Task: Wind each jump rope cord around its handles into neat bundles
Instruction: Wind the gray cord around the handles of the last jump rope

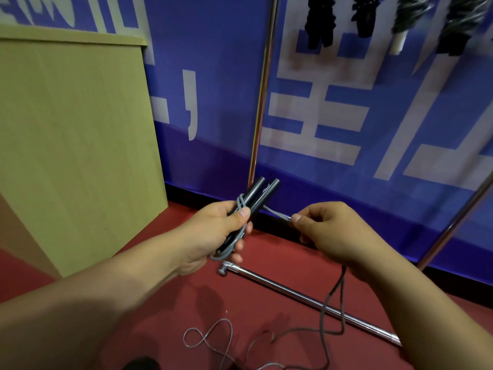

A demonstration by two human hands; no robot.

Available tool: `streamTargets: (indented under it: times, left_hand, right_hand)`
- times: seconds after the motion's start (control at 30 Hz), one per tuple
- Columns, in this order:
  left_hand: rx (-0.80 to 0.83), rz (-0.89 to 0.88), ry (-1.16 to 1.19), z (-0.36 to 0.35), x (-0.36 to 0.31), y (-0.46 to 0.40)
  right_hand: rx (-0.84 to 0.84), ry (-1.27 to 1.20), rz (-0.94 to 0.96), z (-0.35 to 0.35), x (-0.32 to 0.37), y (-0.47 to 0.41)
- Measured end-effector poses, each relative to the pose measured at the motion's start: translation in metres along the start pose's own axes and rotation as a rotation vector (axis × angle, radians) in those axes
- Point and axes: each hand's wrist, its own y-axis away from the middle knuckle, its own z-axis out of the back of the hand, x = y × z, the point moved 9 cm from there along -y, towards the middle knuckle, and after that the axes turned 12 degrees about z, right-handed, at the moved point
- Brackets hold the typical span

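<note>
Jump rope handles (260,194), black and side by side, are gripped with a few cord turns in the left hand (213,233), while the grey cord (277,213) is pinched taut by the right hand (328,231), its slack lying looped on the red floor (266,297).

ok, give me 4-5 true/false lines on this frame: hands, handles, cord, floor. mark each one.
1. The left hand grips the two black handles side by side. True.
2. The right hand is open and holds nothing. False: it pinches the grey cord near the handles.
3. The cord is fully wound. False: only a few turns are on the handles; loose loops lie on the red floor.
4. Cord hangs from the right hand down to the floor. True.
5. The handles rest on the metal rack bar. False: they are held up above it.
</note>
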Motion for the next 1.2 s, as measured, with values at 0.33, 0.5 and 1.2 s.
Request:
streamTargets:
  times: [0.33, 0.5, 1.2]
  left_hand:
    - [-0.161, 0.013, -0.196, 0.012, -0.003, -0.005]
    - [-0.335, -0.113, -0.590, 0.017, -0.013, -0.008]
    - [-0.209, -0.066, -0.994, 0.002, 0.013, -0.021]
  right_hand:
    - [0.087, 0.060, 0.015, -0.005, 0.008, 0.005]
    - [0.126, 0.132, 0.117, -0.020, 0.025, 0.008]
    - [0.133, 0.087, 0.273, -0.054, 0.036, 0.020]
